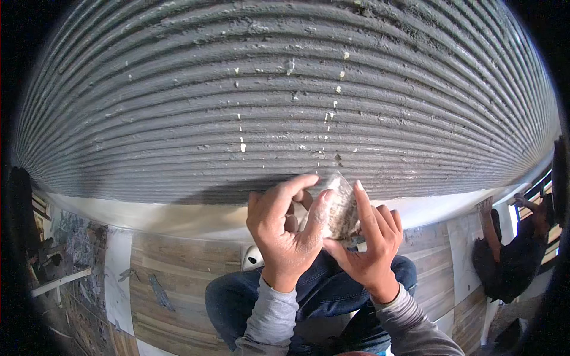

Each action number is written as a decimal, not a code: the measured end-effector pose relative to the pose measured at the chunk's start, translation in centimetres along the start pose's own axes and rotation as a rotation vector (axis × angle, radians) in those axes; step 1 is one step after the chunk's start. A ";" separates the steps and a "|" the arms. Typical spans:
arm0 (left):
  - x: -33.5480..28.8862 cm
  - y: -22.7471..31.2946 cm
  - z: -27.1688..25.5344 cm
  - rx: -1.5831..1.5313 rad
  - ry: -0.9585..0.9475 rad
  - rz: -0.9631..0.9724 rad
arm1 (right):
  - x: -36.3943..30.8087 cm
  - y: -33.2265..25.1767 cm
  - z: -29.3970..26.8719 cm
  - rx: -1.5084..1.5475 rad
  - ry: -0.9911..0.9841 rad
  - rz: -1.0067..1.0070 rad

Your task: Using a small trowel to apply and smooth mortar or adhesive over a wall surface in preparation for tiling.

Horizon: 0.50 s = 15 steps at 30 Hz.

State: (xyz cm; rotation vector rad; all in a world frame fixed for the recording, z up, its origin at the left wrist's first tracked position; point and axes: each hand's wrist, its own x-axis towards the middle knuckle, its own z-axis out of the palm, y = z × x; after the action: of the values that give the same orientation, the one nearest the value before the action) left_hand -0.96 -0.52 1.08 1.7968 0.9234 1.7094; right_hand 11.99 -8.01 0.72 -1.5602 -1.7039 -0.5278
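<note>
My left hand (285,228) and my right hand (374,244) hold a small folded sheet (342,209) between them, just below the ridged grey surface. The sheet is pale grey-brown with worn marks and looks like sandpaper, though I cannot be sure. My left thumb presses on its left side, with the other left fingers curled behind. At the lower right edge my right thumb pinches it, and the right forefinger lies along its right side. White dust coats my left thumb and hand. The grey surface (285,107) carries long parallel ridges, pale drips and rough specks.
A smooth cream strip (196,218) runs below the ridges. Wood-look floor (178,270) with pale tile bands lies beneath, with grey scraps (160,292) at left. My jeans-clad knees (231,296) are bent under my hands. Another person (516,255) in dark clothes is at far right.
</note>
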 end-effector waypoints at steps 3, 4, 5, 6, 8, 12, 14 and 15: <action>0.7 0.5 -0.2 0.103 0.147 0.112 | -2.2 0.3 -0.2 0.054 -0.027 0.073; 1.2 0.4 -0.1 0.169 0.205 0.207 | -3.1 0.7 -0.3 0.088 -0.060 0.104; 1.6 0.4 0.2 0.230 0.260 0.302 | -4.3 1.5 -0.2 0.093 -0.056 0.106; 1.8 0.0 0.7 0.244 0.299 0.329 | -5.6 2.4 0.1 0.079 -0.070 0.109; 2.0 0.0 1.2 0.293 0.305 0.337 | -7.8 3.7 -0.1 0.068 -0.154 0.142; 2.2 -0.3 2.0 0.332 0.358 0.307 | -12.5 6.1 0.9 0.104 -0.229 0.153; 2.3 0.1 2.1 0.324 0.383 0.289 | -14.8 7.0 1.7 0.157 -0.256 0.172; 2.4 0.1 2.1 0.332 0.386 0.297 | -15.1 7.0 1.8 0.202 -0.295 0.200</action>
State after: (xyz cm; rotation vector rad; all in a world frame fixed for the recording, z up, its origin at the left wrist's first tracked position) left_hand 1.15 1.40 2.49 1.9222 1.2050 2.2573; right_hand 17.87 -15.44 -13.13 -1.6963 -1.7268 -0.0228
